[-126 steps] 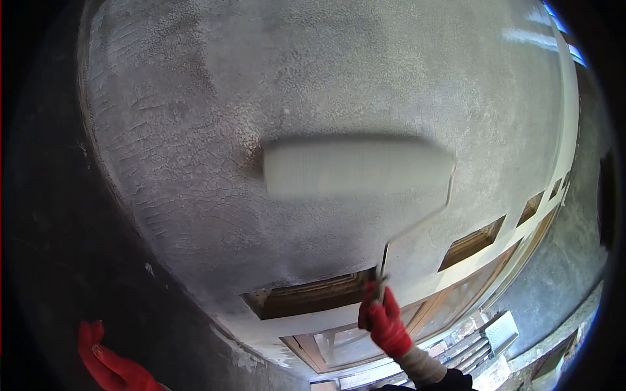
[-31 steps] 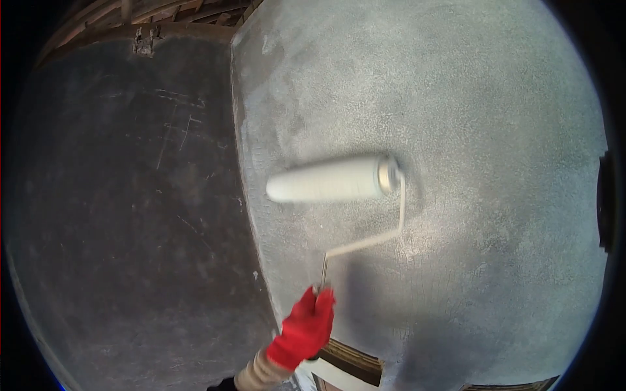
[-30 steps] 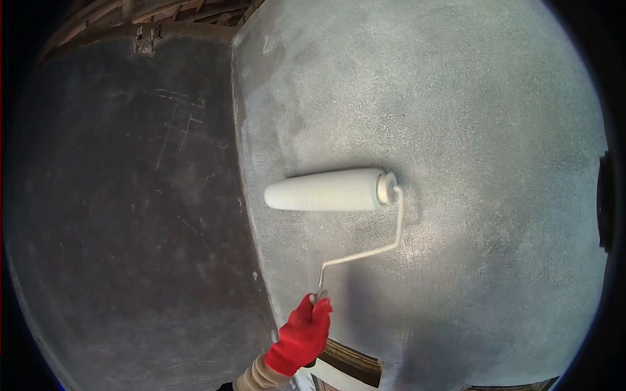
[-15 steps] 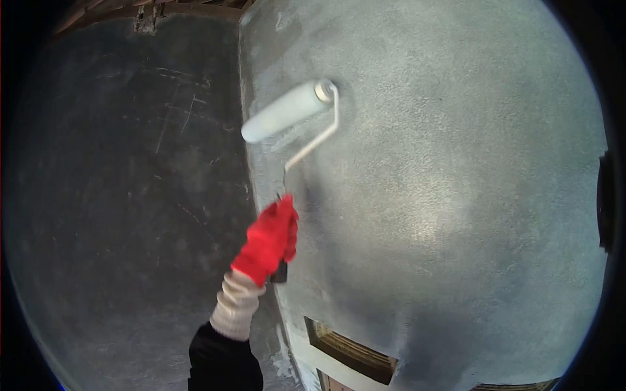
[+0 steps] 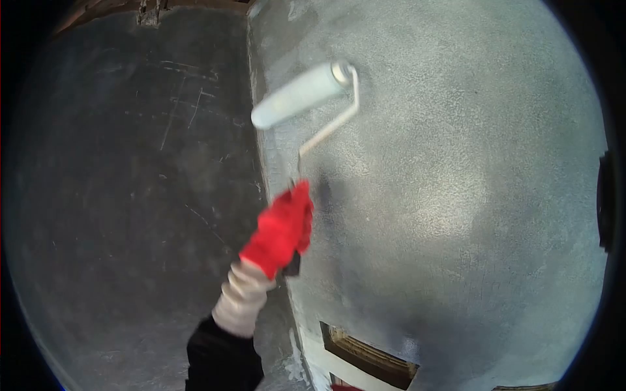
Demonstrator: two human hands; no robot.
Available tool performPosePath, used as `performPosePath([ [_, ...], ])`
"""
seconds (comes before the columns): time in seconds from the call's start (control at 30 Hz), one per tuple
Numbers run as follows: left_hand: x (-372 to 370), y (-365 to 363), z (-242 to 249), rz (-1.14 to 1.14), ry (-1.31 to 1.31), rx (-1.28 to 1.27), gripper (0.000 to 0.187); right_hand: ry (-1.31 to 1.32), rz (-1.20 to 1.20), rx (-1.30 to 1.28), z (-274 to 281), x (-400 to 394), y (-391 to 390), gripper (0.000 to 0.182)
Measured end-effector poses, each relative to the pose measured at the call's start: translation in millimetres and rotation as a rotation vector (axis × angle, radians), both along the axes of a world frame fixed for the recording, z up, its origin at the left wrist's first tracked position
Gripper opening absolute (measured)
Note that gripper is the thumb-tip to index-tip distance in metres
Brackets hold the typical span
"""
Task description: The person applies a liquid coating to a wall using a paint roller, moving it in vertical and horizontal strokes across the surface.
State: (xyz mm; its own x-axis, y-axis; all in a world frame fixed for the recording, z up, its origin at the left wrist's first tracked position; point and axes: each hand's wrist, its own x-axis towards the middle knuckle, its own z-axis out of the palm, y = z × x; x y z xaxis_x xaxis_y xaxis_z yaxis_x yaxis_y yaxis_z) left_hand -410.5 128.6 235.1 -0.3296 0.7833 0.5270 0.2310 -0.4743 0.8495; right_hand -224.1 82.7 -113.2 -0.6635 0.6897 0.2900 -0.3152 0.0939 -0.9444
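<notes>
At the near edge, my right hand point(image 5: 345, 388) is a red sliver, its grip impossible to tell. Right of my red-gloved left hand point(image 5: 280, 228), the rough grey wall point(image 5: 424, 163) spreads wide; left, a dark scratched wall point(image 5: 130, 195) meets it. I grip a white cylindrical paint roller point(image 5: 300, 96), its sleeve beyond my hand, left end beside the corner.

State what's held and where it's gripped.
A paint roller, held in the red-gloved left hand by its handle, below the bent wire frame; the handle's dark lower end shows beneath the fist.
</notes>
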Motion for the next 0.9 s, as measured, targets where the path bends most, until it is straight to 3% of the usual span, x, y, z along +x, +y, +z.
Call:
performPosePath([
  [0.03, 1, 0, -23, 0.023, -0.066, -0.089, 0.043, 0.016, -0.087, 0.141, 25, -4, 1, 0.034],
  [0.07, 8, -4, -51, 0.196, 0.014, -0.109, 0.044, 0.072, -0.062, 0.056, 43, -9, 3, 0.033],
  [0.1, 3, 2, -84, 0.203, -0.032, -0.124, 0.044, 0.054, -0.171, 0.277, 47, -15, 10, 0.033],
  [0.13, 4, -8, -100, 0.099, -0.051, -0.223, 0.042, 0.056, -0.168, 0.264, 50, -21, 16, 0.034],
  [0.23, 0, -11, -84, 0.102, -0.07, -0.193, 0.041, 0.104, -0.153, 0.282, 65, -46, 31, 0.036],
  [0.3, -9, -7, -37, 0.084, -0.028, -0.165, 0.041, 0.156, -0.138, 0.311, 80, -59, 29, 0.038],
  [0.37, -17, 1, -2, -0.011, 0.024, -0.023, 0.043, 0.23, 0.03, 0.122, 93, -64, 24, 0.041],
  [0.47, -4, 3, -20, 0.003, -0.008, -0.061, 0.044, 0.203, 0.025, 0.033, 93, -67, 25, 0.041],
  [0.57, -4, -7, -91, 0.065, -0.066, -0.243, 0.045, 0.272, 0.026, -0.02, 73, -70, 31, 0.042],
  [0.6, -1, -15, -107, 0.241, 0.082, -0.238, 0.043, 0.271, 0.024, -0.025, 71, -70, 32, 0.042],
  [0.63, -6, -16, -110, 0.237, 0.08, -0.247, 0.043, 0.249, 0.026, -0.015, 68, -69, 31, 0.043],
  [0.7, -15, -22, -101, 0.017, -0.06, -0.313, 0.042, 0.216, 0.024, -0.012, 67, -72, 28, 0.044],
  [0.77, -12, -23, -68, 0.06, -0.062, -0.24, 0.04, 0.268, 0.136, -0.032, 75, -73, 21, 0.044],
  [0.9, -8, -29, -36, -0.027, -0.069, -0.127, 0.04, 0.219, 0.103, -0.009, 73, -66, 13, 0.046],
])
